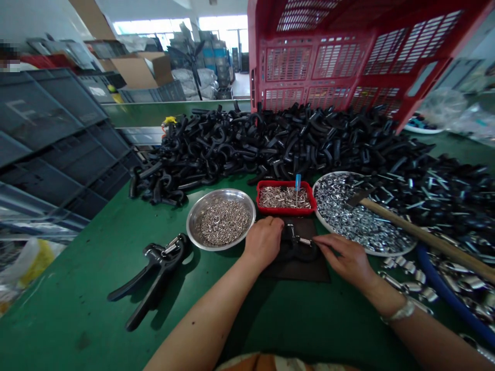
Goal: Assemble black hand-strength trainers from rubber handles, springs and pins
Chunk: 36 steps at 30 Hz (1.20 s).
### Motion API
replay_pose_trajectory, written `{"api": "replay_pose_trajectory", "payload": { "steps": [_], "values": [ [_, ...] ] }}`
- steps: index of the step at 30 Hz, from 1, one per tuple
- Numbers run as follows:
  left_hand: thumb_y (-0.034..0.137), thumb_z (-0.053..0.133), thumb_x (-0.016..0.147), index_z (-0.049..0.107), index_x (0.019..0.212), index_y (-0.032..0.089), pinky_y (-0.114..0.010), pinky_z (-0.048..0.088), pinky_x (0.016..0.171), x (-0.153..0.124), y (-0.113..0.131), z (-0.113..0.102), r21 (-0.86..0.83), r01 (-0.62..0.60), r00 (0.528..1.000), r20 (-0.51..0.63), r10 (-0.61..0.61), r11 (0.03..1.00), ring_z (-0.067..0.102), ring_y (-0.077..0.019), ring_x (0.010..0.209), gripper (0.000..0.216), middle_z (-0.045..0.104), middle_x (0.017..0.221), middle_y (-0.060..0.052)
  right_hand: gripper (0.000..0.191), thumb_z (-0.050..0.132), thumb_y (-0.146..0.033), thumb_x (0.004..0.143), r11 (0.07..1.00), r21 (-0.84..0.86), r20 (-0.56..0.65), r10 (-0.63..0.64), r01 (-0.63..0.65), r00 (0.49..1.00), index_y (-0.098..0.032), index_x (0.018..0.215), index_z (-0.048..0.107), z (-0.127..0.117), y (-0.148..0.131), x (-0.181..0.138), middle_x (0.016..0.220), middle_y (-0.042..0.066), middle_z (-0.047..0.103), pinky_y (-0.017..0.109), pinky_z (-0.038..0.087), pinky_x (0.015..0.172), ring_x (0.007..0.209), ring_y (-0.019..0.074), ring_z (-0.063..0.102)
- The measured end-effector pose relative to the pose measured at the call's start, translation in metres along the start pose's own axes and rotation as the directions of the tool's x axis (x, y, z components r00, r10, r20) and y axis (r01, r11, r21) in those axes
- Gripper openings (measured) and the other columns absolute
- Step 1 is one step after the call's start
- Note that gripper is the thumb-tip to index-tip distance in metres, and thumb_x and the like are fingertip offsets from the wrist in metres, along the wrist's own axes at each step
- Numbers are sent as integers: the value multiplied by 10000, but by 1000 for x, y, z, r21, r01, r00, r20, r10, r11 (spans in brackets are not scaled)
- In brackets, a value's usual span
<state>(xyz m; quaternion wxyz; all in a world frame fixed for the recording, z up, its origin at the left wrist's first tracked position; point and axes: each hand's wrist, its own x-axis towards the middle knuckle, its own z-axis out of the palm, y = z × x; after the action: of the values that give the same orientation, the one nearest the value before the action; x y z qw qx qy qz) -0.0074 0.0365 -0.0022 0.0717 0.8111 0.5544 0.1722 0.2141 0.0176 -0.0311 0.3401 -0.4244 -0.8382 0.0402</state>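
A black plastic hand-gripper piece [299, 253] lies on a dark flat plate [309, 273] in front of me. Across it sits a small metal coil spring [304, 240]. My left hand [265, 239] is closed at the piece's left end, its fingers curled over and partly hiding what they hold. With thumb and finger together, my right hand [346, 257] pinches the spring's right end. Off to the left rests an assembled black hand gripper [158, 265] with a spring between its arms.
Beyond my hands stand a metal bowl [189, 226] of small metal parts, a red tray [286, 210] of pins with a blue-handled screwdriver [297, 183], and a white-rimmed dish [336, 242]. A hammer [410, 224] lies across the dish. Black handles [270, 139] pile below a red crate [253, 56].
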Motion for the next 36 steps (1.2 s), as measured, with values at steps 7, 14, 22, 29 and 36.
{"api": "replay_pose_trajectory", "payload": {
  "steps": [7, 14, 22, 29, 36],
  "values": [
    [224, 351, 878, 532, 936, 191, -290, 410, 740, 0, 1, 2, -18, 60, 998, 13, -60, 998, 537, -176, 833, 193, 572, 871, -48, 196, 493, -175, 808, 1000, -9, -12, 27, -27, 1000, -220, 949, 622, 0, 0, 0, 873, 43, 674, 292, 522, 705, 811, 162, 633],
    [218, 360, 873, 534, 936, 194, -295, 401, 758, -2, 5, 3, -30, 116, 993, 14, -115, 993, 536, -181, 851, 187, 565, 884, -53, 179, 490, -188, 816, 998, -5, -38, 69, -69, 997, -218, 939, 617, 6, 0, 5, 869, 50, 672, 311, 516, 724, 816, 170, 630],
    [222, 358, 871, 532, 922, 197, -297, 402, 716, -4, 8, 4, 4, 152, 988, -9, -151, 988, 548, -191, 827, 183, 573, 874, -49, 173, 483, -192, 820, 997, -45, -41, 68, -70, 997, -215, 931, 613, 8, 5, 6, 857, 45, 671, 306, 512, 716, 805, 168, 628],
    [217, 364, 870, 535, 937, 193, -298, 400, 741, -4, 12, 2, 6, 180, 983, 26, -180, 984, 548, -188, 855, 186, 574, 901, -61, 297, 427, -84, 767, 942, -315, 145, -78, 121, 986, -188, 961, 627, 3, -8, 16, 890, 71, 670, 291, 492, 644, 767, 182, 623],
    [221, 427, 847, 565, 910, 194, -304, 399, 777, -3, 7, 1, -221, 205, 977, -15, -214, 953, 544, -184, 874, 154, 602, 902, -57, 335, 454, -69, 733, 915, -385, 303, -2, 124, 953, -181, 996, 629, -6, -14, 26, 828, 68, 665, 265, 467, 564, 674, 167, 603]
  ]
}}
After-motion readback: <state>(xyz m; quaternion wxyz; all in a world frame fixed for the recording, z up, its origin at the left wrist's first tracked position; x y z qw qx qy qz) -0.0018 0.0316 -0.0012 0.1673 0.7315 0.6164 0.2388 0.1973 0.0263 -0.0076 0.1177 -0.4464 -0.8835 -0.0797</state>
